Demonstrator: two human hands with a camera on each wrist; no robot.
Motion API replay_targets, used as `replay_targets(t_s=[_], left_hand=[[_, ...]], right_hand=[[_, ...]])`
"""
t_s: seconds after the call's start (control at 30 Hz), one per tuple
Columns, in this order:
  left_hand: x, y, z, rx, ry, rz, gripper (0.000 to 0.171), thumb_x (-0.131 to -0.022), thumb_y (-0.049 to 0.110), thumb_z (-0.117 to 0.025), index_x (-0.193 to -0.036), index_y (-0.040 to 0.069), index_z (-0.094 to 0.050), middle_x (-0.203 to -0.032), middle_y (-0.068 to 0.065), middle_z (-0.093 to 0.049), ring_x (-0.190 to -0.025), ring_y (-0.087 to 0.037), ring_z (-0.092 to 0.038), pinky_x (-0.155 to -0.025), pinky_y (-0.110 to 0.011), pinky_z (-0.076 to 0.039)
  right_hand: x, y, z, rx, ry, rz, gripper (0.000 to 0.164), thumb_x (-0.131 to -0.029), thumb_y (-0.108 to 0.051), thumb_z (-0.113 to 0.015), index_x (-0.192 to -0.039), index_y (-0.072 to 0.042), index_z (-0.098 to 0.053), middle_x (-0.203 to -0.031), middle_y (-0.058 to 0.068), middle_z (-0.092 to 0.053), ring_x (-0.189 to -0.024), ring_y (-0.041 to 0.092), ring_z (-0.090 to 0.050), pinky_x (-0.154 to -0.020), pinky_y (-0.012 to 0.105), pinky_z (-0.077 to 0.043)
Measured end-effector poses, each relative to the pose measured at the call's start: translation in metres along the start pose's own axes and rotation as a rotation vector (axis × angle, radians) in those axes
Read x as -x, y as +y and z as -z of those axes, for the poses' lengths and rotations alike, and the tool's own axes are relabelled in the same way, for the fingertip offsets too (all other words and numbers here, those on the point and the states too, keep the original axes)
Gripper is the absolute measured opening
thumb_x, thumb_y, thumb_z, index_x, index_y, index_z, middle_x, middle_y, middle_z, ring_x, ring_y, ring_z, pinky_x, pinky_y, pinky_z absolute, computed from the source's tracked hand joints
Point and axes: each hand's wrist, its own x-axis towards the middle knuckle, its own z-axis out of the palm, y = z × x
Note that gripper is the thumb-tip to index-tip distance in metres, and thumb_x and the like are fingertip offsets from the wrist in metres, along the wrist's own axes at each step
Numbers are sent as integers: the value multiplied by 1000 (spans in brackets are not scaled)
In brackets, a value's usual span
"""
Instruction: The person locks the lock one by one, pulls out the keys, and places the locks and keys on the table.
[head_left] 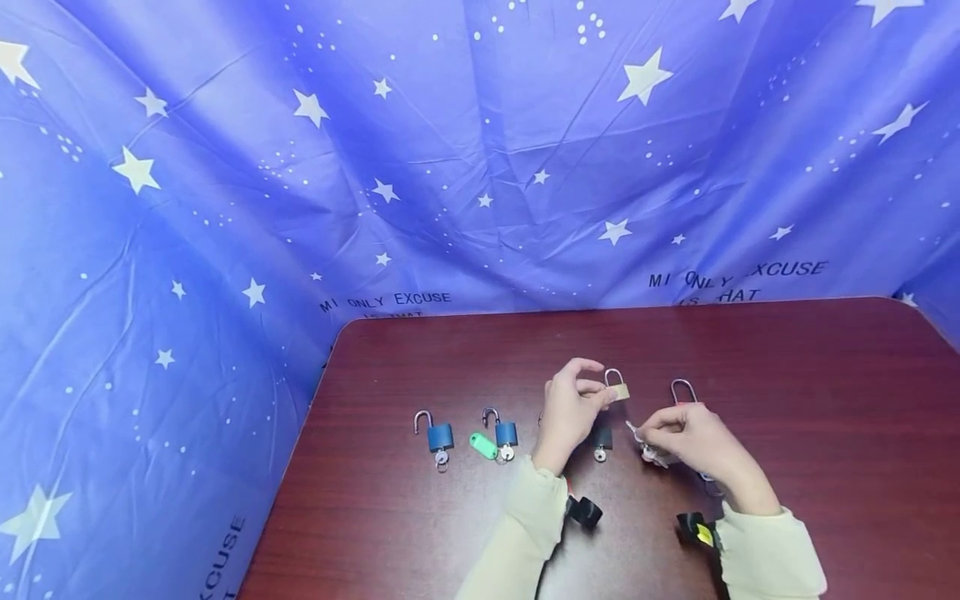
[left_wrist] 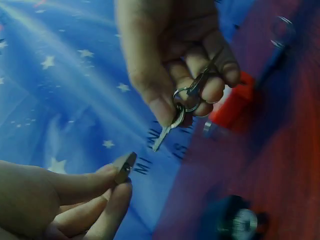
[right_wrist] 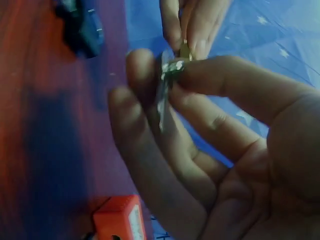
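Observation:
My left hand pinches a small brass padlock by its body, its shackle pointing up. In the left wrist view the keyhole in the padlock's end faces the keys. Those keys hang on a ring, and my right hand pinches one between thumb and finger, tip towards the padlock and a short gap away. The right wrist view shows the keys edge-on among my right fingers, with the brass padlock just beyond. A red padlock stands behind my right hand, mostly hidden in the head view.
Two blue padlocks with raised shackles and keys inserted lie at the left on the dark red table. A green key tag lies between them. Beside my left wrist is a dark padlock with a key. A starry blue curtain hangs behind.

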Motion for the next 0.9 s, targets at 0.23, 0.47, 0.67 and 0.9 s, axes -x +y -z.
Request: replay_targets(t_s=[0.23, 0.47, 0.67, 0.9], left_hand=[[6, -10, -12, -226, -29, -3, 28, -75, 19, -73, -99, 15, -59, -67, 11, -62, -57, 7, -55, -69, -13, -43], [10, -13, -18, -361, -21, -15, 28, -74, 18, -73, -98, 20, -59, -66, 16, -60, -58, 13, -50, -71, -12, -40], [12, -17, -22, -417, -34, -58, 27, -74, 15, -72, -98, 20, -59, -67, 15, -61, -59, 12, -48, -65, -10, -39], [10, -19, -24, -557, 8, -126, 24, -74, 20, -72, -94, 24, -59, -68, 19, -58, -60, 8, -48, -58, -13, -38]], right_hand=[[-4, 10, -14, 310, 119, -5, 9, -76, -16, -61, -68, -18, -63, -60, -8, -51, -56, 8, -43, -54, 27, -36], [-5, 12, -21, 435, 168, -6, 13, -69, -11, -58, -60, -20, -58, -54, -11, -49, -53, 10, -42, -53, 33, -35], [-5, 10, -22, 471, 197, 5, 15, -69, -13, -59, -57, -21, -57, -52, -11, -48, -53, 10, -43, -52, 34, -37], [-7, 4, -23, 395, 208, -53, 13, -78, -17, -58, -66, -19, -63, -49, -11, -50, -50, 8, -49, -56, 32, -38]])
